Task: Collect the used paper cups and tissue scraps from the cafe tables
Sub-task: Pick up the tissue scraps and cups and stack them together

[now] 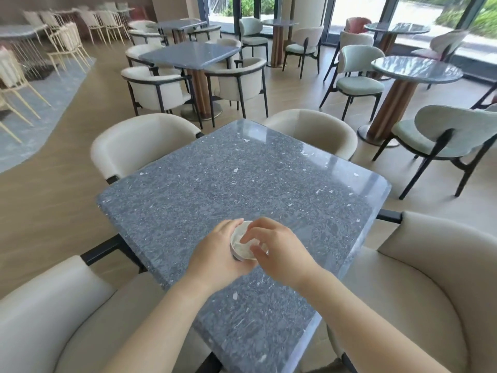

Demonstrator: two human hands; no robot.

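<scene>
A white paper cup (pixel 240 244) stands on the near part of the grey stone table (pixel 228 184). My left hand (pixel 219 251) grips the cup from its left side, fingers curled round its wall. My right hand (pixel 277 249) is over the cup's mouth, its fingertips pinching white tissue scraps (pixel 246 242) that lie inside the cup. The right hand hides the cup's right rim.
Cream armchairs (pixel 139 144) surround the table on every side. More grey tables (pixel 188 56) with chairs stand beyond, and a round table (pixel 416 70) with green chairs is at the right. Glass walls run along the back.
</scene>
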